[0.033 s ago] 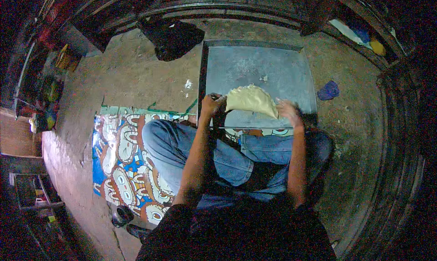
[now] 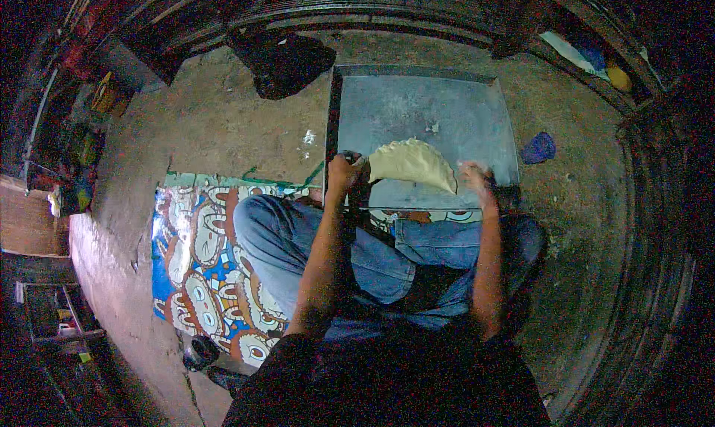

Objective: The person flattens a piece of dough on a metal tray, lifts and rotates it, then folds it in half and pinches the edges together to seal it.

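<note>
A large half-moon of pale folded dough (image 2: 413, 165) lies on a grey board or tray with raised edges (image 2: 395, 103), set on the floor in front of my crossed legs. Its far, curved edge is crimped. At its left tip is my left hand (image 2: 345, 172), with fingers closed on the dough's end. Just beyond the right tip, and apart from it, my right hand (image 2: 477, 182) is over the near right part of the tray. Motion smears its fingers, and some pale flour-like dust shows on them.
A cartoon-printed mat (image 2: 201, 270) lies under and left of my legs. The purple-blue cup-like container (image 2: 538, 148) is right of the tray. A black plastic bag (image 2: 287, 65) sits at the far left, and dark objects (image 2: 201, 352) lie beside the mat. Shelving (image 2: 59, 308) stands at left.
My right hand has drawn slightly away from the dough's right tip, and its fingers look more curled. The left hand stays at the left tip.
</note>
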The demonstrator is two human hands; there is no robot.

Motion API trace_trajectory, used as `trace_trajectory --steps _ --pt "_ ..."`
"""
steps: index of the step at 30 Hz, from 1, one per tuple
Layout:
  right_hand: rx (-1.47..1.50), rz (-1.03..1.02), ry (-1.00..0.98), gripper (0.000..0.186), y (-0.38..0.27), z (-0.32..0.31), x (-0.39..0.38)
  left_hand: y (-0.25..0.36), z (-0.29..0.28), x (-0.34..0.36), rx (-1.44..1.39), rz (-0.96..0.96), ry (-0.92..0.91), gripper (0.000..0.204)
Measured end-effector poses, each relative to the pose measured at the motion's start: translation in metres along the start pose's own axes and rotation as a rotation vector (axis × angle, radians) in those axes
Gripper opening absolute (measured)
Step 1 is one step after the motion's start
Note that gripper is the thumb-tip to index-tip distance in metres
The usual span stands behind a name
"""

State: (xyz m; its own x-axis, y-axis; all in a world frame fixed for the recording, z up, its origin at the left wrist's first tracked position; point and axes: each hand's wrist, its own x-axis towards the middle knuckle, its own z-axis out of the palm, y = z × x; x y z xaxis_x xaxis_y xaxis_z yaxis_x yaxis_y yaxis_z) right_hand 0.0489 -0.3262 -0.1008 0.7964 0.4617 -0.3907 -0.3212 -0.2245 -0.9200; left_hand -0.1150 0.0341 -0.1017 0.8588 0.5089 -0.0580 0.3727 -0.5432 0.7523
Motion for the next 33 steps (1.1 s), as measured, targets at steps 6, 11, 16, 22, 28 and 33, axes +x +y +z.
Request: trace_trajectory --steps 6,11,16,22,28,33 --pt "-0.854 -0.797 0.381 0.041 -0.032 0.062 -0.036 0.057 0.008 -0.025 0.109 0.524 0.096 0.058" --pt "-0.916 -0.568 0.558 0.035 -0.042 0.090 -0.047 0.018 0.034 -0.010 0.235 0.294 0.097 0.056" --pt "-0.892 -0.060 0.362 0.057 -0.020 0.039 -0.008 0.006 0.024 0.018 0.156 0.136 -0.086 0.053" --pt "-0.805 0.124 0.117 0.067 -0.004 0.029 0.010 0.049 0.024 0.028 0.133 -0.032 -0.365 0.074" --pt "-0.788 0.103 0.010 0.058 0.006 0.037 0.016 0.033 0.031 0.032 0.099 -0.041 -0.505 0.064" --pt "-0.668 0.161 0.057 0.050 -0.012 0.041 0.002 0.082 0.010 0.020 0.026 -0.041 -0.499 0.054"
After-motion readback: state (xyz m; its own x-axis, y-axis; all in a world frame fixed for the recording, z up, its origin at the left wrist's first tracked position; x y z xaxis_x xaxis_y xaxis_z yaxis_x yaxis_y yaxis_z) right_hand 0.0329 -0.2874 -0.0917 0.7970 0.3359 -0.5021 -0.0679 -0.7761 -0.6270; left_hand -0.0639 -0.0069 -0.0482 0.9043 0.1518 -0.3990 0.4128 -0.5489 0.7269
